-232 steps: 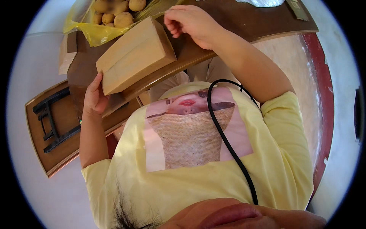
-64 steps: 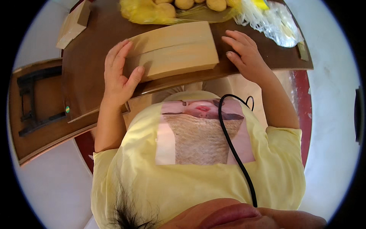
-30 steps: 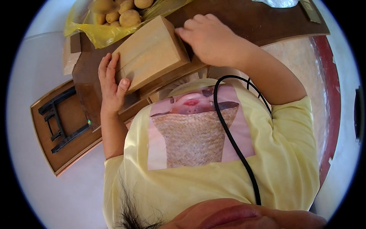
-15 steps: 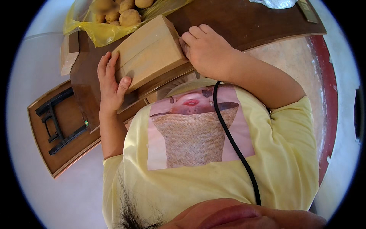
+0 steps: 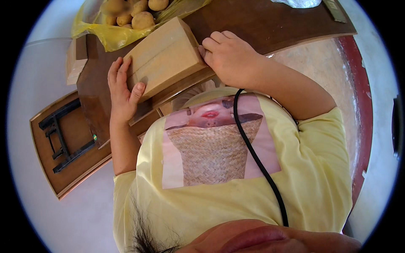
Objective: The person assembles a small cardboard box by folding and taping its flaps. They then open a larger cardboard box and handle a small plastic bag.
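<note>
A closed brown cardboard box (image 5: pixel 166 57) lies on the dark brown table near its front edge, tilted in view. My left hand (image 5: pixel 125 90) is at the box's left end, with its thumb on the near side and its fingers along the end, steadying it. At the right end, my right hand (image 5: pixel 230 57) is closed, its knuckles up and its fingertips curled against the box's edge. What those fingertips pinch, if anything, is hidden. A seam runs along the top of the box.
Beyond the box, a yellow plastic bag (image 5: pixel 118 38) holds several round potatoes (image 5: pixel 142 20). Clear plastic (image 5: pixel 301 3) lies on the far right of the brown table (image 5: pixel 261 27). Another box (image 5: pixel 77 59) stands at the left. A folding table (image 5: pixel 63 139) leans low on the left. A black cord (image 5: pixel 257 158) hangs over my shirt.
The view has shifted slightly. Both hands stay at the ends of the box, the right one moving only a little.
</note>
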`<move>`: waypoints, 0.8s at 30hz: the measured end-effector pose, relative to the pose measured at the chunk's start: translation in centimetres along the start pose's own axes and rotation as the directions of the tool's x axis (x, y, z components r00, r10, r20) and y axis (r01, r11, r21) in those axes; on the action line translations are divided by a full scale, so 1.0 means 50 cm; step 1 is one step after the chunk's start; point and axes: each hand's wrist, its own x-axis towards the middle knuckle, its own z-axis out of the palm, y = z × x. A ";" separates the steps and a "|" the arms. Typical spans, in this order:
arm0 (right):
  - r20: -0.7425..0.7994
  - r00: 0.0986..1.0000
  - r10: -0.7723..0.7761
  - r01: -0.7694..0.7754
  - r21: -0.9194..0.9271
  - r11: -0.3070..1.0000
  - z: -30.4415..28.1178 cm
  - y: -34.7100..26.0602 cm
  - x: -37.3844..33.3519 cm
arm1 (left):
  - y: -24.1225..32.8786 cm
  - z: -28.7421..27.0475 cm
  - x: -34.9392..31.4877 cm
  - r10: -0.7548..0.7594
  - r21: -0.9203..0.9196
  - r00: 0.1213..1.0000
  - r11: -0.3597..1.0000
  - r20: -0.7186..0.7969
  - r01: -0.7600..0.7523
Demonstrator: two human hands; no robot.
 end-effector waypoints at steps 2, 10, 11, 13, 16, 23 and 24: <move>-0.047 0.999 -0.004 0.006 0.048 0.999 0.009 0.009 -0.006 | 0.002 -0.001 -0.001 -0.004 -0.003 1.000 1.000 -0.001 0.004; -0.038 0.996 0.077 -0.076 0.009 0.997 0.021 0.048 0.028 | 0.010 -0.005 0.000 -0.002 -0.001 1.000 1.000 -0.009 0.002; -0.032 0.997 0.073 -0.073 0.003 0.997 0.024 0.043 0.036 | 0.009 -0.004 0.002 -0.004 0.001 1.000 1.000 -0.009 0.004; -0.028 0.997 0.067 -0.067 -0.004 0.998 0.023 0.042 0.041 | 0.009 -0.002 0.002 -0.011 0.005 1.000 1.000 -0.007 0.011; -0.019 0.997 0.069 -0.069 -0.029 0.997 0.015 0.050 0.039 | 0.014 -0.004 0.000 -0.028 -0.005 1.000 1.000 -0.013 0.028; 0.010 0.999 0.049 -0.048 -0.067 0.997 0.002 0.028 0.040 | 0.012 -0.006 -0.003 -0.034 -0.008 0.999 0.999 -0.034 0.033; 0.008 0.999 0.046 -0.045 -0.062 0.997 0.001 0.028 0.038 | 0.008 -0.007 -0.005 -0.031 -0.001 0.999 1.000 -0.036 0.031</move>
